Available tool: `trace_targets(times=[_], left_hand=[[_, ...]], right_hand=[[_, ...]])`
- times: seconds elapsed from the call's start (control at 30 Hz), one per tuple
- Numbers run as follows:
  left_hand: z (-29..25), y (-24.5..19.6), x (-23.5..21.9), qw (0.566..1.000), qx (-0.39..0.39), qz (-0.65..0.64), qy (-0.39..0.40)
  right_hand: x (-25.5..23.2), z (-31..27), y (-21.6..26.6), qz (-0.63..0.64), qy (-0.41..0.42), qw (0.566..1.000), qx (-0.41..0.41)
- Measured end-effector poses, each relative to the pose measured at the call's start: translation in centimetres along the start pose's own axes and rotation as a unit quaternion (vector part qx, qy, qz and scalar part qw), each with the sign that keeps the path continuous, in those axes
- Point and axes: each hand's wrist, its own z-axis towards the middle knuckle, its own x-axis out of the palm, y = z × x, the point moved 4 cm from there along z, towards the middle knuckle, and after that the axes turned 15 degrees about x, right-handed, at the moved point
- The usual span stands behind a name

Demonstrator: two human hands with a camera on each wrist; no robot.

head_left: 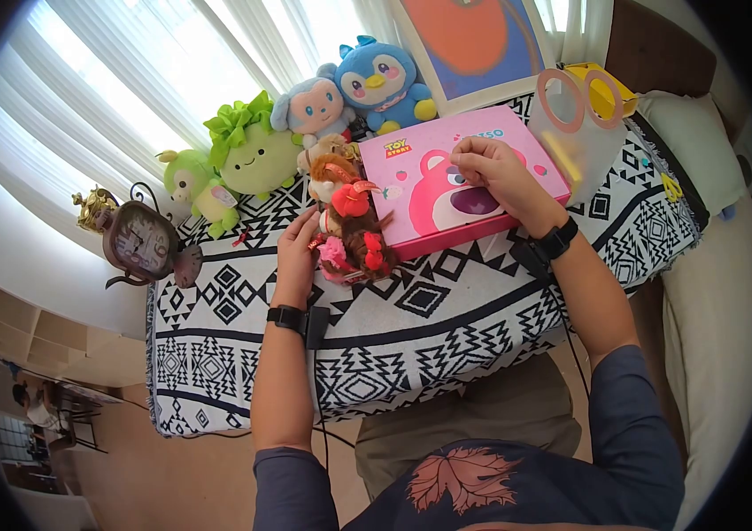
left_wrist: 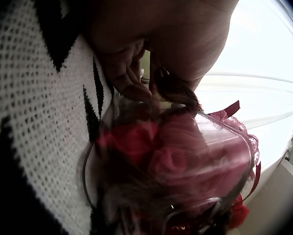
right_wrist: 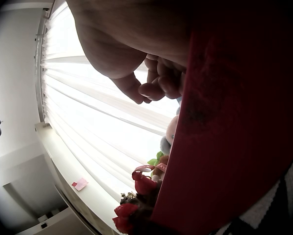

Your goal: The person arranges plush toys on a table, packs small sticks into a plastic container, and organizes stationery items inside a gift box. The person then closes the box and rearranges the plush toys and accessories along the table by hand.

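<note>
My left hand point(head_left: 298, 241) is at the left side of a clear plastic container point(left_wrist: 225, 147) of hair ornaments, its fingertips gripping the near edge. The ornaments include a pink ruffled piece point(head_left: 333, 251), a red bow point(head_left: 354, 198) and brown fluffy tufts point(head_left: 367, 241). In the left wrist view, pink netting shows through the clear wall, and a brown tuft lies by the thumb. My right hand point(head_left: 493, 177) hovers over a pink Toy Story box point(head_left: 429, 190) printed with a bear, fingers curled and thumb close to the fingertips. Nothing shows between them in the right wrist view point(right_wrist: 146, 95).
Behind stand a blue penguin plush point(head_left: 385, 84), a pale blue plush point(head_left: 316, 106) and green plushes point(head_left: 256, 155). A clock point(head_left: 138, 239) is at left. At right are pink rings point(head_left: 562, 102) and yellow scissors point(head_left: 671, 187). Patterned cloth point(head_left: 349, 345) covers the surface.
</note>
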Motion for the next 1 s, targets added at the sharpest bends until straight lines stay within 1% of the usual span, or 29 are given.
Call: trace_targets(times=[0.27,0.33,0.53,1.0], left_hand=[[0.0,0.07,0.04,1.0,-0.004,-0.012,-0.003],[-0.04,0.07,0.03,1.0,-0.003,-0.011,-0.003],[-0.17,-0.26,0.21,1.0,-0.003,0.005,0.002],[0.0,0.1,-0.02,1.0,-0.006,-0.01,0.001]], right_hand=[[-0.07,0.01,-0.04,0.0,0.0,1.0,0.002],[-0.22,0.15,-0.2,0.005,0.011,1.0,-0.005],[-0.25,0.19,-0.24,0.003,0.007,1.0,-0.004],[-0.22,0.14,-0.18,0.004,0.008,1.0,-0.005]])
